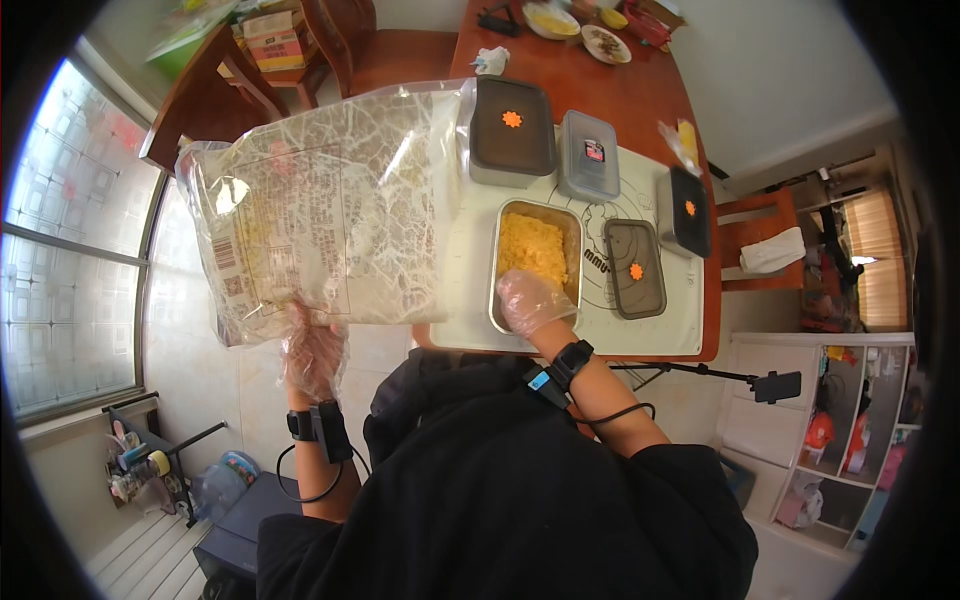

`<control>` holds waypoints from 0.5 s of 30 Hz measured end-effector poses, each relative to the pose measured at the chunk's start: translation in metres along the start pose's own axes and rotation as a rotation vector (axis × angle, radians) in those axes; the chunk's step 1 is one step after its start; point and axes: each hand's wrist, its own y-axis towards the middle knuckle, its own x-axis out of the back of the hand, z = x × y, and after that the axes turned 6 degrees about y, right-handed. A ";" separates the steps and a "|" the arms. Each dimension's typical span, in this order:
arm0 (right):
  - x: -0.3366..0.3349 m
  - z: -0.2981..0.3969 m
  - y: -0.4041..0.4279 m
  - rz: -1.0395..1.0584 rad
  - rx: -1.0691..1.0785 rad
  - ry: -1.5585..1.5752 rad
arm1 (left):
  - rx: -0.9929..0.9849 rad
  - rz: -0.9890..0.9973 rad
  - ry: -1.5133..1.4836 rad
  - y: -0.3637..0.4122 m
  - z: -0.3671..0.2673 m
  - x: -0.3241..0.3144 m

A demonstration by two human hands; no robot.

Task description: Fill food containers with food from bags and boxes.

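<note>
My left hand (pixel 313 352), in a clear disposable glove, grips the near edge of a large transparent plastic bag (pixel 390 217) printed with white veins and text. The bag spreads off the table's left side, its right end on the white mat. My right hand (pixel 529 300), also gloved, reaches into a rectangular metal container (pixel 576 300) at its near end. Yellow mashed or crumbly food (pixel 531 244) fills much of that container, and my fingers meet its near edge. Those fingertips are hidden, so whether they hold any food is unclear. A grey container lid (pixel 635 296) lies right of the container.
Behind the container stand a dark-lidded box (pixel 510 142) and a clear-lidded box (pixel 590 165). Another dark-lidded box (pixel 684 217) stands on the right of the printed mat (pixel 465 330). Bowls and a plate (pixel 606 45) sit at the table's far end. Wooden chairs (pixel 397 60) stand beyond the bag.
</note>
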 end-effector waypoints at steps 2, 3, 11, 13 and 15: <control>0.004 -0.002 -0.001 -0.001 -0.046 0.065 | -0.014 -0.046 0.053 -0.003 -0.002 -0.001; 0.006 -0.004 -0.002 -0.006 -0.093 0.128 | -0.018 -0.050 0.053 -0.003 -0.002 -0.001; 0.019 -0.031 -0.018 -0.334 -0.007 0.031 | -0.028 -0.030 0.016 -0.003 -0.002 0.012; 0.021 -0.031 -0.022 -0.300 -0.023 0.028 | -0.028 0.012 0.040 0.000 -0.002 0.005; 0.008 -0.034 -0.024 -0.308 -0.213 -0.001 | -0.031 0.052 0.064 0.001 -0.001 -0.001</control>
